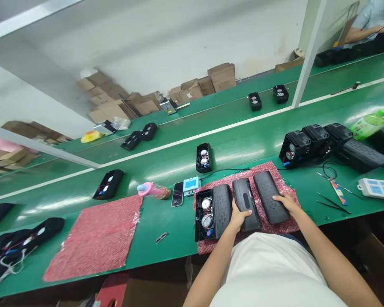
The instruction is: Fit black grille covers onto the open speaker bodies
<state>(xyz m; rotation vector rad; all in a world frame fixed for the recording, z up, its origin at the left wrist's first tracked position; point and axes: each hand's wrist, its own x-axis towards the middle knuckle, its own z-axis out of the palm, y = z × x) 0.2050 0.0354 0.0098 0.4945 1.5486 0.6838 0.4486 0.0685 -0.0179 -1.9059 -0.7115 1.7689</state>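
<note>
My left hand (238,218) grips the near part of a black speaker housing (245,194), its thumb across the face and a finger along the left edge. My right hand (289,204) holds the right side of a black speaker cover (268,189) with a dimpled face; its thumb lies on top and its other fingers are mostly hidden. Left of these lie another dimpled cover (222,204) and an open speaker shell (199,232) showing two round silver drivers and red wires. All of them rest on pink bubble wrap (208,246).
Beside the work are a phone (177,194), a blue-and-white meter (192,184), a pink-capped bottle (155,190), and tweezers (334,204). Several speaker units (294,147) and a power strip (376,189) stand right. Another bubble-wrap sheet (96,238) lies left. A co-worker's arm (361,35) shows far right.
</note>
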